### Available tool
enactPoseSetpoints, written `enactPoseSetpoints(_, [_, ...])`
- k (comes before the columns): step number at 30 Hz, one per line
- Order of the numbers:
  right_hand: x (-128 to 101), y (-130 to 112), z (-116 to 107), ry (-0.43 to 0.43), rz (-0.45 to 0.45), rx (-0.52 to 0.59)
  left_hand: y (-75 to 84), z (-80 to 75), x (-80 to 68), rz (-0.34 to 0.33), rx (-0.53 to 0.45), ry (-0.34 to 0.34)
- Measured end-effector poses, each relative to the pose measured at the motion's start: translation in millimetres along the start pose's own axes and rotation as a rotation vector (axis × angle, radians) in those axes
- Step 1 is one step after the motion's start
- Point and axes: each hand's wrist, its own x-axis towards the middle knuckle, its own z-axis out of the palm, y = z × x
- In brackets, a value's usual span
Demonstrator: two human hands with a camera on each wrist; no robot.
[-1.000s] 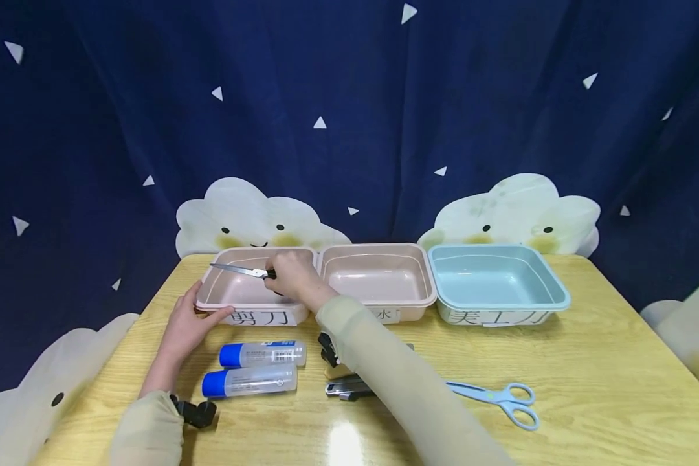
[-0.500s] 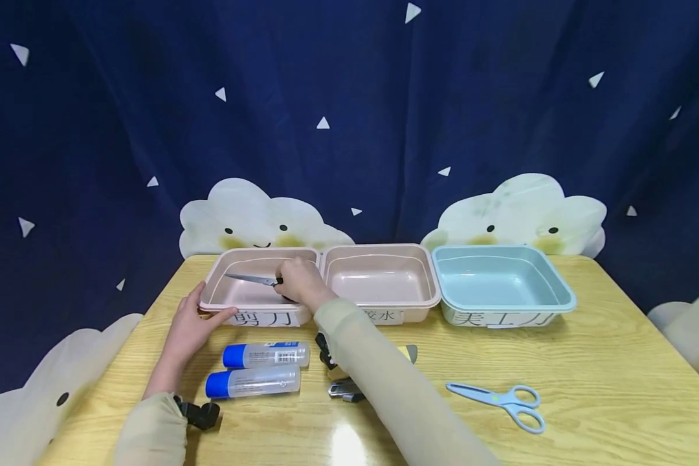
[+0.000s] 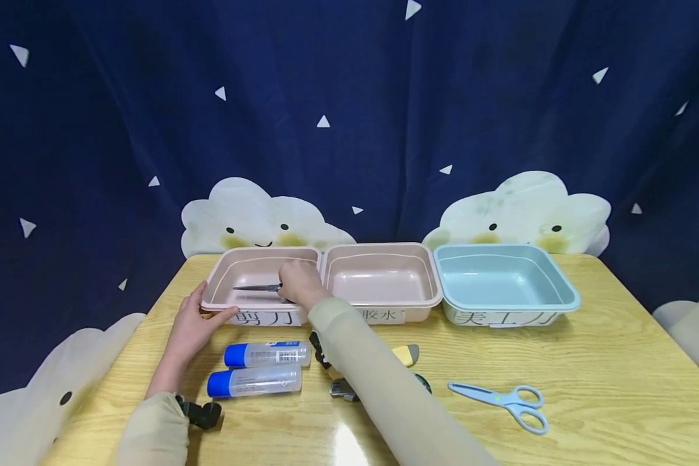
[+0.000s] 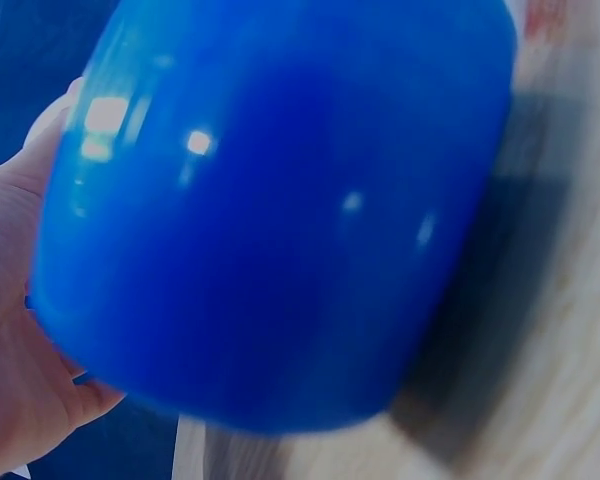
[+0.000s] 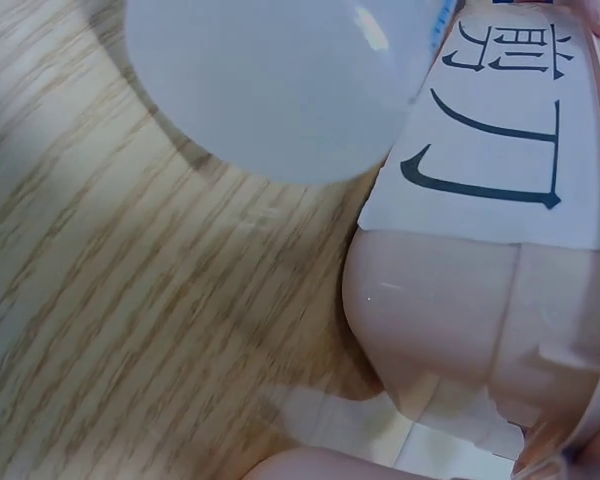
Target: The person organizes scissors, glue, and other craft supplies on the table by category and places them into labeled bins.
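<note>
At the left pink bin (image 3: 210, 299), labelled 剪刀, my left hand (image 3: 192, 327) grips the near-left corner, thumb on the front and fingers on the side. My right hand (image 3: 301, 283) is inside that bin, holding scissors (image 3: 256, 288) by the handles; their metal blades point left, low in the bin, and the handles are mostly hidden in the fist. Two clear glue bottles with blue caps, a far one (image 3: 268, 355) and a near one (image 3: 265, 380), lie in front of the bin. A blue cap (image 4: 280, 220) fills the left wrist view.
A second pink bin (image 3: 393, 303) labelled 胶水 and a blue bin (image 3: 512, 304) stand to the right. Light blue scissors (image 3: 503, 398) lie on the table (image 3: 606, 388). A yellow utility knife (image 3: 406, 354) and a dark-and-silver one (image 3: 342, 389) are partly under my right sleeve.
My right hand has lowered the scissors into the left pink bin and shifted slightly right. The left hand keeps its grip on the bin's corner.
</note>
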Motion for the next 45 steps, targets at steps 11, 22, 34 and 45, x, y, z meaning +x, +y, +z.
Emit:
enactPoseSetpoints(11, [-1, 0, 2, 0.02, -0.025, -0.012, -1.1, 0.9, -0.5, -0.014, 0.001, -0.009])
enactPoseSetpoints(22, [-10, 5, -7, 0.088, -0.125, 0.065, -4.2, 1.0, 3.5, -0.004, 0.0, -0.005])
enactPoseSetpoints(34, [-31, 18, -26, 0.189, -0.158, 0.355, -5.6, 1.1, -0.5, -0.025, -0.014, -0.011])
enactPoseSetpoints(45, [-67, 42, -51, 0.19, -0.295, 0.118, -3.3, 1.9, 1.5, -0.007, -0.031, -0.023])
